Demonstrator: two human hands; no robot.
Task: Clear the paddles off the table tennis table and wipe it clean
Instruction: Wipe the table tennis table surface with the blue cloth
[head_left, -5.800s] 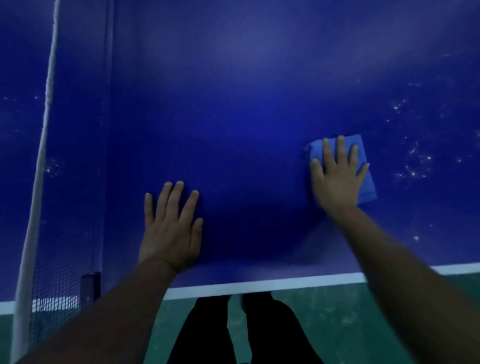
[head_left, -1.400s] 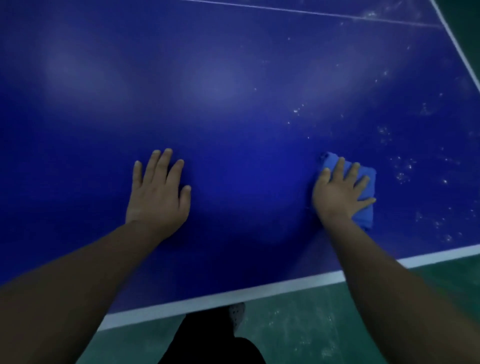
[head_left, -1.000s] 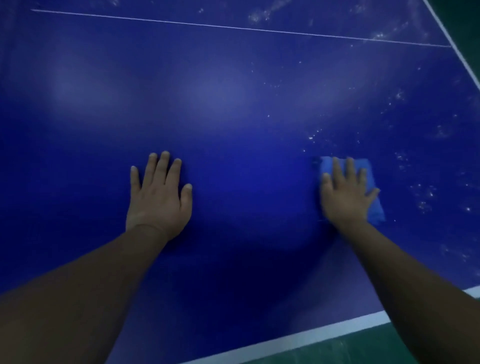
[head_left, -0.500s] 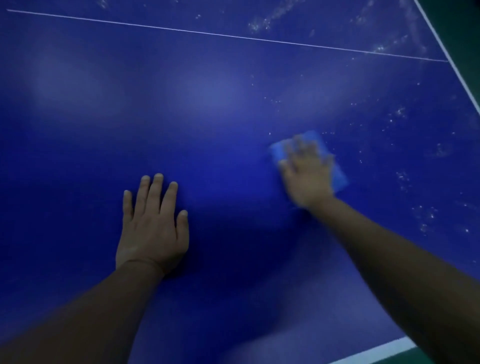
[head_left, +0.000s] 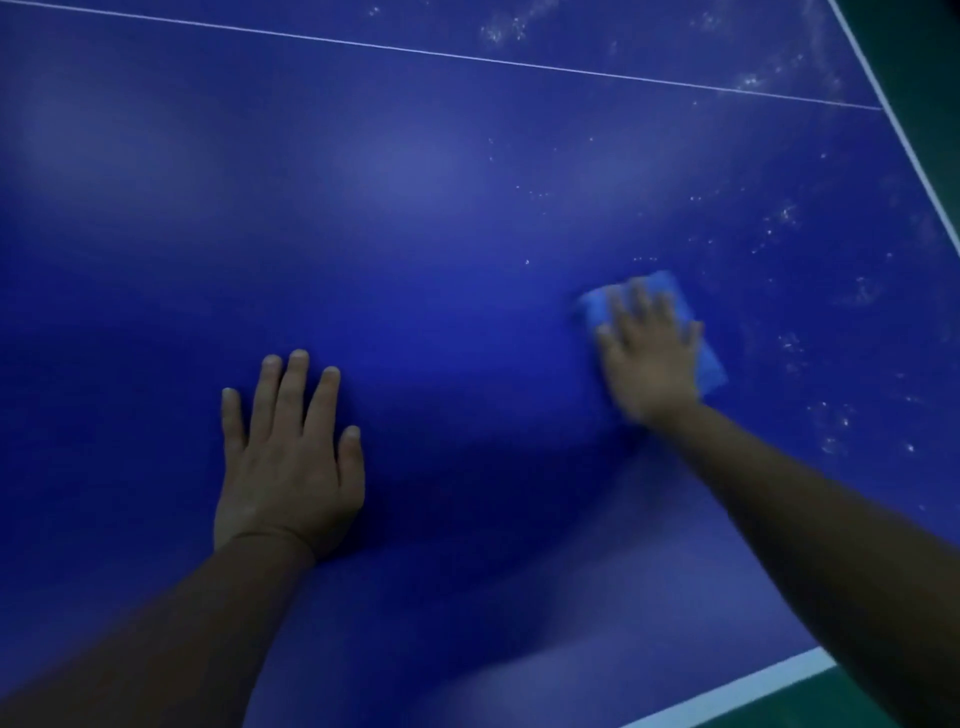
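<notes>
The left hand (head_left: 287, 457) lies flat on the blue table (head_left: 415, 234), fingers straight and slightly spread, holding nothing. The right hand (head_left: 649, 358), blurred, presses down with straight, spread fingers on a folded blue cloth (head_left: 597, 306), which lies under the palm and fingers and shows past the fingertips and beside the little finger. White specks (head_left: 784, 218) dot the table beyond and to the right of the right fingertips, and a thin white line (head_left: 467, 57) crosses the table well beyond both hands.
</notes>
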